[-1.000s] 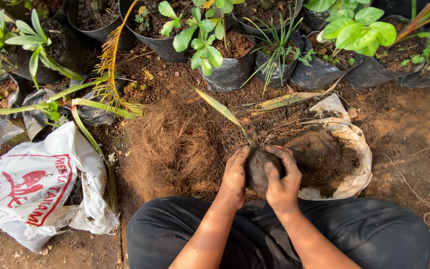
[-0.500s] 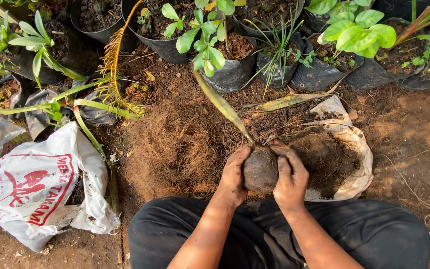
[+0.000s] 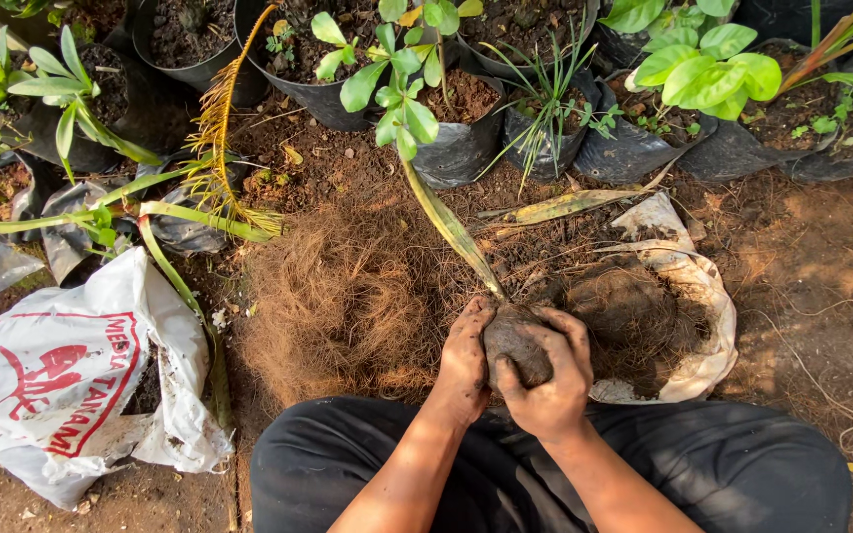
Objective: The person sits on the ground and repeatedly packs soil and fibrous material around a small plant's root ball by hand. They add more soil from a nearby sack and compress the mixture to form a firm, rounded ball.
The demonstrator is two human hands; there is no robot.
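Both hands (image 3: 515, 370) around root ball (image 3: 515, 341)

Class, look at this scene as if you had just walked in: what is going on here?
A person sits on bare soil and cups a dark, rounded root ball in both hands, the left hand on one side and the right hand wrapped over the other. A long leaf rises from the ball. Beside them lie a heap of brown fibre, an open white sack and potted plants.

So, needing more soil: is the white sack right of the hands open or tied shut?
Open: the white sack gapes, dark soil showing inside.
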